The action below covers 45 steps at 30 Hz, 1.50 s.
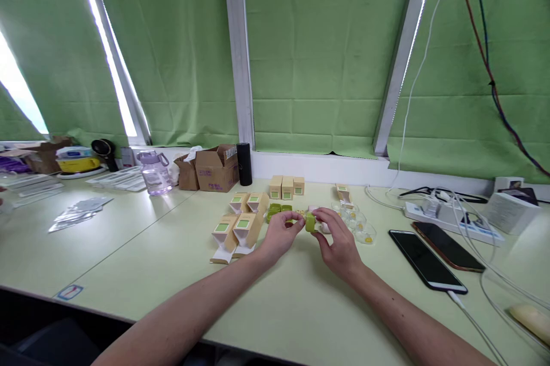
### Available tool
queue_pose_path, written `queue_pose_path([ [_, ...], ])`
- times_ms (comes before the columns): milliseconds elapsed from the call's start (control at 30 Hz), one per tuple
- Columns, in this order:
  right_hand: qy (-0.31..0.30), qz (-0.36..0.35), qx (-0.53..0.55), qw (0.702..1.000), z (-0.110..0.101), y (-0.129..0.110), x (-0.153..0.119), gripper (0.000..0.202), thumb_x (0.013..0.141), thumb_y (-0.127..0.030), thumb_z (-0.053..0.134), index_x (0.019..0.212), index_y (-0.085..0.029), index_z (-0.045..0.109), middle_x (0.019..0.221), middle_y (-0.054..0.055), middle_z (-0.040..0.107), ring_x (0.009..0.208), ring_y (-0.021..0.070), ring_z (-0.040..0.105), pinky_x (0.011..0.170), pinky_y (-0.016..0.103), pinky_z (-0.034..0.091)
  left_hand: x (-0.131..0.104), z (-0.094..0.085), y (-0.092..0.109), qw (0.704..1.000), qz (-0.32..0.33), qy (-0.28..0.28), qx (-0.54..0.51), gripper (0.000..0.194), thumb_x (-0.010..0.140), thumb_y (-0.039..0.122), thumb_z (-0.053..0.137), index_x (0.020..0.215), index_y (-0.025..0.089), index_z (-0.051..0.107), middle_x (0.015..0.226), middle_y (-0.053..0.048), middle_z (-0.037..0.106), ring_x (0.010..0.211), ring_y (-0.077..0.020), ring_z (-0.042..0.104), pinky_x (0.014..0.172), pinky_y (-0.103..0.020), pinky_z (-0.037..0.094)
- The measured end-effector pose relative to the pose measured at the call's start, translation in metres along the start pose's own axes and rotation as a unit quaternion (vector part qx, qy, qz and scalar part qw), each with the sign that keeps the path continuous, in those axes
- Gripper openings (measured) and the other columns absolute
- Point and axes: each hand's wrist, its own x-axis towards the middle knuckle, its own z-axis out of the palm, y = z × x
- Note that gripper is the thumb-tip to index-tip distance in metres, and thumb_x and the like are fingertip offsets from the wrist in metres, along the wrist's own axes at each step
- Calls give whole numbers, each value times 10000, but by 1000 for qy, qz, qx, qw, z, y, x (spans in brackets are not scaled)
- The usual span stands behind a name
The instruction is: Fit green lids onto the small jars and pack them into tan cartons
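Note:
My right hand [339, 243] pinches a small green rounded case [310, 221] between thumb and fingers, above the table. Close to its left side, the fingers of my left hand [281, 234] are pressed together; whatever they hold is too small to make out. Behind my left hand lie several similar green cases [274, 209]. Open tan cartons [243, 228] with green labels rest to the left, flaps toward me. Beyond my right hand are several clear round plastic pieces [365, 233] with yellow centres. Something pale behind my right fingers is partly hidden.
Small closed cartons [287, 187] stand at the back, and another tan carton [344, 195] lies open. On the right are two phones [427, 260], a power strip [455, 224] and loose white cables. A purple bottle [154, 174], cardboard box [217, 170] and black cylinder [244, 164] stand back left.

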Motion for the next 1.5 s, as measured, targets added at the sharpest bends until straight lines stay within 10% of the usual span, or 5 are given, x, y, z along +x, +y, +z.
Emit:
queue_pose_path([
  [1500, 1, 25, 26, 999, 0, 3, 0, 406, 978, -177, 534, 1375, -258, 541, 1323, 132, 625, 1255, 297, 595, 1020, 550, 584, 3, -3, -2, 995, -15, -5, -95, 367, 685, 495, 834, 765, 163, 700, 756, -43, 709, 740, -176, 624, 721, -286, 468],
])
